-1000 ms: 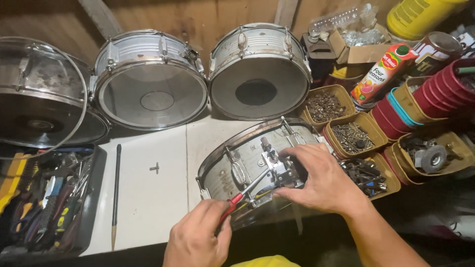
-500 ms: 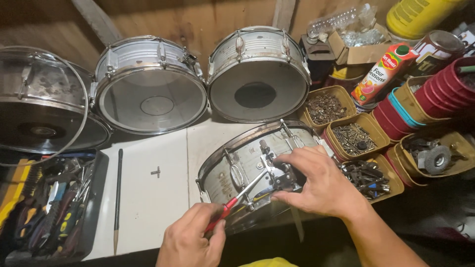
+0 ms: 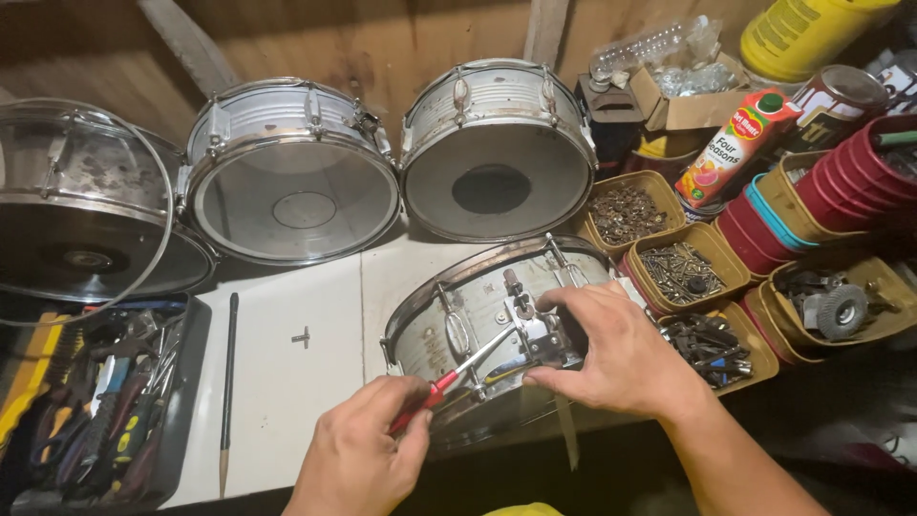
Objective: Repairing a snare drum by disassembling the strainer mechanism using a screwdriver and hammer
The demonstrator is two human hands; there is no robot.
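A silver snare drum (image 3: 458, 311) lies on its side on the white bench top (image 3: 287, 382) in front of me. My left hand (image 3: 358, 459) grips a red-handled screwdriver (image 3: 463, 368) whose shaft points up and right at the metal strainer bracket (image 3: 530, 339) on the drum's shell. Around that bracket my right hand (image 3: 616, 354) is closed, fingers on its top and thumb below.
Two more silver drums (image 3: 291, 177) (image 3: 497, 148) lean against the wooden back wall, and a clear drum head (image 3: 72, 205) stands at the left. An open tool tray (image 3: 86, 411), a drumstick (image 3: 227, 392) and a small drum key (image 3: 302, 336) lie left. Tubs of screws (image 3: 683, 268) crowd the right.
The view has shifted a little. Both hands stay on the screwdriver and the bracket, with the right hand's fingers slightly rearranged on the bracket.
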